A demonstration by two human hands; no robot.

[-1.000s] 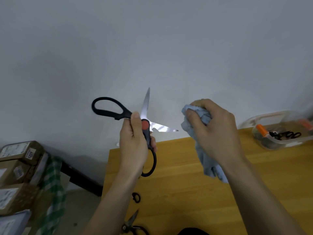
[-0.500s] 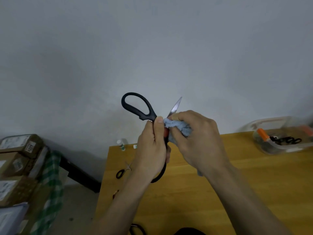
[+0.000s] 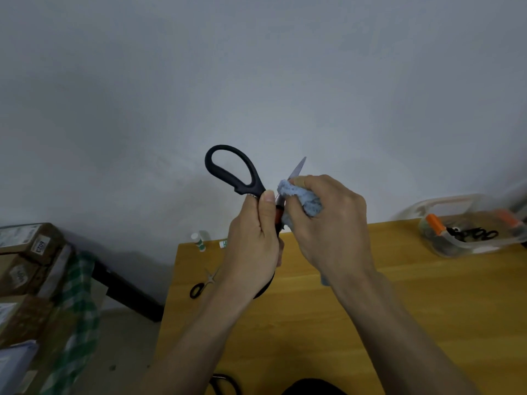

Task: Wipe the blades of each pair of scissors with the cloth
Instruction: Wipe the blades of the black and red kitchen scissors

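My left hand grips a large pair of black-handled scissors near the orange pivot, held up above the wooden table. One handle loop points up and left; a blade tip sticks up to the right. My right hand holds a bunched light blue cloth pressed around the lower part of that blade. The second blade is hidden behind the hands. A small pair of scissors lies on the table at the left, and a black handle shows at the bottom edge.
A clear plastic container with orange clips holds more black scissors at the table's back right. Two small bottles stand at the back left corner. Cardboard boxes and a green checked cloth sit left of the table.
The scissors swung so the handle loop points up, and my right hand brought the cloth onto the blade. Over the last half second the cloth stayed wrapped on the blade.
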